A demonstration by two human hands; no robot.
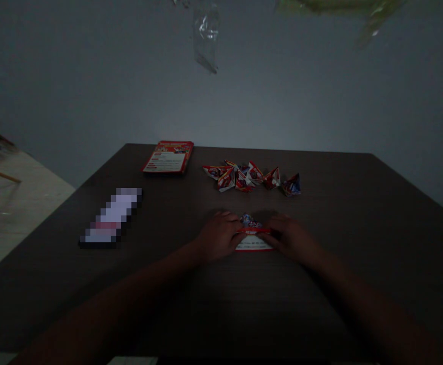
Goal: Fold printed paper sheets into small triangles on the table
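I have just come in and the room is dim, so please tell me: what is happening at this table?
A person presses both hands, left hand and right hand, on a small red-and-white printed paper sheet lying on the dark wooden table. Behind it lies a row of folded red printed paper pieces. A red-and-white stack of sheets sits farther left.

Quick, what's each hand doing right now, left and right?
Left hand: closed on the left end of the printed paper, pressing it to the table.
Right hand: closed on its right end.
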